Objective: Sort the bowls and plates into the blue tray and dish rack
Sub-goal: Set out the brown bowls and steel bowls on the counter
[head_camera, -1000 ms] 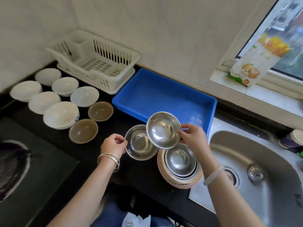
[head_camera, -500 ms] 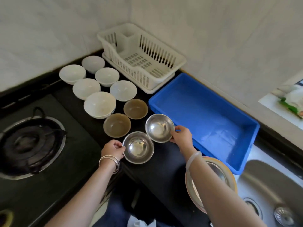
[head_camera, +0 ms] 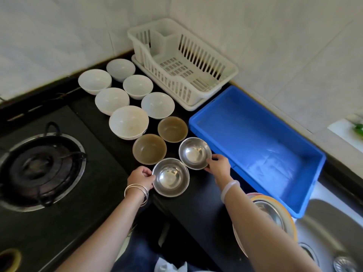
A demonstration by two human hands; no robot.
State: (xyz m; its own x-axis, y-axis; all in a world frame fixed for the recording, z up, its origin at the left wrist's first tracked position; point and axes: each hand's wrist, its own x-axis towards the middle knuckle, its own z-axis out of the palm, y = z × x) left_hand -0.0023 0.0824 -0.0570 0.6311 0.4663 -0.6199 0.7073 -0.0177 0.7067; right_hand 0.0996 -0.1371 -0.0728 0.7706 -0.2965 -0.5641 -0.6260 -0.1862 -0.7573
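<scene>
Gas burner (head_camera: 39, 169) at left on black counter (head_camera: 196, 213); steel sink (head_camera: 334, 232) at lower right; white tiled wall (head_camera: 275, 46) behind; packet (head_camera: 358, 128) on sill.

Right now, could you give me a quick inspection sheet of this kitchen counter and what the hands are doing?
Surface: black countertop, dry as far as I can tell.
Job's things: six white bowls, two brown bowls and two steel bowls set out in rows; blue tray and dish rack both hold nothing; a stack of plates and steel bowls sits by the sink, partly hidden by the right forearm.
Clutter: nothing seen.
Grippers: left hand grips the rim of the near steel bowl; right hand grips the far steel bowl.
Cables: nothing seen.
Surroundings: gas burner to the left, sink to the right, tiled wall behind.
</scene>
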